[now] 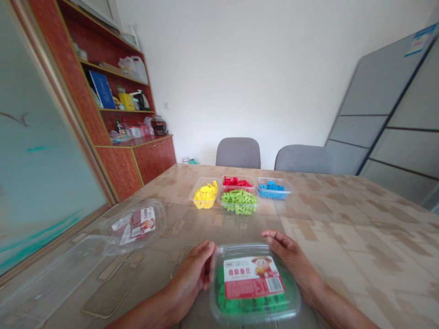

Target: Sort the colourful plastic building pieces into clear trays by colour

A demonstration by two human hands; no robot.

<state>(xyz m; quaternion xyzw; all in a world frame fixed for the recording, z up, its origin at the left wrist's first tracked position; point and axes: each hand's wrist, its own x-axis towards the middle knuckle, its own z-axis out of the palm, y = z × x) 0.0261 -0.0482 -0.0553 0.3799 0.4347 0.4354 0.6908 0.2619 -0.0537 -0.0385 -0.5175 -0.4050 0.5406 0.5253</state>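
In front of me stands a clear plastic container [254, 315] with its lid on and dark green toy pieces inside. A red and white label [253, 277] with a cartoon figure covers much of the lid. My left hand [194, 269] is closed on the container's left side, thumb along the upper edge and fingertips partly hidden. At the far right corner, my right hand [290, 253] grips the rim, its fingers bent over the edge. The container appears to rest on the patterned table [336, 274].
Farther back sit open tubs of yellow pieces [206, 196], red pieces [236, 182], light green pieces [239, 201] and blue pieces [272, 189]. Stacked labelled lids [143, 221] and a long clear tray [55, 278] lie left. Two grey chairs [238, 153] stand behind.
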